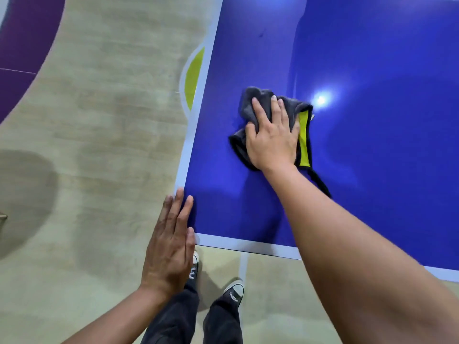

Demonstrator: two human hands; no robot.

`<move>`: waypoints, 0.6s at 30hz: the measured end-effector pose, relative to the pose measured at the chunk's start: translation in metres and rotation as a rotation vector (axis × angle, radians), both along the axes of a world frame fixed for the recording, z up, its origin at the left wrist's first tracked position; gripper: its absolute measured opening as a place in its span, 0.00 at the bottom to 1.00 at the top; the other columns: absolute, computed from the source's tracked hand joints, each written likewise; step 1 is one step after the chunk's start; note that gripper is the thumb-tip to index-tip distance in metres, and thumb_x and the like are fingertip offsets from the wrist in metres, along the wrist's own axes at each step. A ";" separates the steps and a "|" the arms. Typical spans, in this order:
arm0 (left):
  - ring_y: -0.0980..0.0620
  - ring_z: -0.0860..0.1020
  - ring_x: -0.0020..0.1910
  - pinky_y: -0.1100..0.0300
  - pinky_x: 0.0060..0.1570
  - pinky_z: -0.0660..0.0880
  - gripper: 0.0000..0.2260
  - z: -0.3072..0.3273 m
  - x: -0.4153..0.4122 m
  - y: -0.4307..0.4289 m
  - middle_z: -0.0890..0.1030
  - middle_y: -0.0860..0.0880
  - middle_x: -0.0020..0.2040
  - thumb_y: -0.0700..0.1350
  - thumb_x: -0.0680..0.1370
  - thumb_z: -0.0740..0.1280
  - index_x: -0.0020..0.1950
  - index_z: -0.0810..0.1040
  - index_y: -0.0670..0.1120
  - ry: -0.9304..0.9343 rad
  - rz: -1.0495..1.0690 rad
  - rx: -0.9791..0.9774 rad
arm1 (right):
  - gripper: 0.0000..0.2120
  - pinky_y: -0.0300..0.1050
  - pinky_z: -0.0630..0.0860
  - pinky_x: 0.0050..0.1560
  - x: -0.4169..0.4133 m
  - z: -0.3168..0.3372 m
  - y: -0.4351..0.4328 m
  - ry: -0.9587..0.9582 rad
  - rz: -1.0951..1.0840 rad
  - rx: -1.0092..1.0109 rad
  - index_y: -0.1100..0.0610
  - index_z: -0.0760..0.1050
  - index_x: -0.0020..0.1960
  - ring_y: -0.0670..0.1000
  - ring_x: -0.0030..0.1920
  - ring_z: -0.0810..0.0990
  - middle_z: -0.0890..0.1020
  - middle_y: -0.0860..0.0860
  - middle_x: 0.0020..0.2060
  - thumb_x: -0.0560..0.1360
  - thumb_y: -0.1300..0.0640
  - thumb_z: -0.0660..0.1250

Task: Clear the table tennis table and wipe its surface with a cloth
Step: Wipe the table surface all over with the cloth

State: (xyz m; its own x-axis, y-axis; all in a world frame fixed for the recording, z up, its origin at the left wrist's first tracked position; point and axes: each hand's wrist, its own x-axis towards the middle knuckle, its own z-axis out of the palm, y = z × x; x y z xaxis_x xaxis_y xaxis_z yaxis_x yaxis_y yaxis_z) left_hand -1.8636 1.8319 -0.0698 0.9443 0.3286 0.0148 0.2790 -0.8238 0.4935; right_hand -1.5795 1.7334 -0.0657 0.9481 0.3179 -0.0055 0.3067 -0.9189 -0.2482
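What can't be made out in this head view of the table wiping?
- Table: cut off by the top and right edges, so whether it is fully cleared is unknown.
- Cloth: its middle is hidden under the right hand.
- Table corner: covered by the left hand.
- Dark speck on the table: too small to identify.
- Glare washes out the surface there.

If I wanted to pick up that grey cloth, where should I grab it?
Probably the bunched grey folds at the far end of the cloth, from above; they stand up off the table. The right hand presses flat on the middle.
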 end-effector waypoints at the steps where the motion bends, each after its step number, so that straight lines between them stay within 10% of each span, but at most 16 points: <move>1: 0.45 0.51 0.82 0.51 0.79 0.53 0.25 -0.003 0.000 0.001 0.54 0.47 0.83 0.44 0.83 0.51 0.81 0.59 0.42 -0.008 0.005 -0.007 | 0.28 0.63 0.45 0.80 0.015 -0.001 0.008 0.003 -0.004 0.002 0.38 0.55 0.82 0.48 0.82 0.49 0.54 0.49 0.83 0.82 0.42 0.50; 11: 0.47 0.51 0.82 0.51 0.79 0.53 0.24 0.002 0.002 0.004 0.55 0.47 0.82 0.42 0.83 0.54 0.80 0.61 0.42 -0.049 -0.049 -0.111 | 0.28 0.65 0.44 0.79 -0.047 0.012 0.039 0.008 0.098 -0.014 0.39 0.54 0.82 0.49 0.83 0.48 0.52 0.52 0.83 0.82 0.43 0.52; 18: 0.47 0.71 0.70 0.52 0.70 0.67 0.22 0.026 -0.017 0.064 0.74 0.45 0.69 0.37 0.76 0.52 0.68 0.73 0.42 -0.107 0.195 -0.265 | 0.27 0.67 0.48 0.78 -0.206 0.011 0.056 -0.047 0.168 0.087 0.43 0.63 0.80 0.52 0.83 0.53 0.59 0.55 0.82 0.81 0.47 0.59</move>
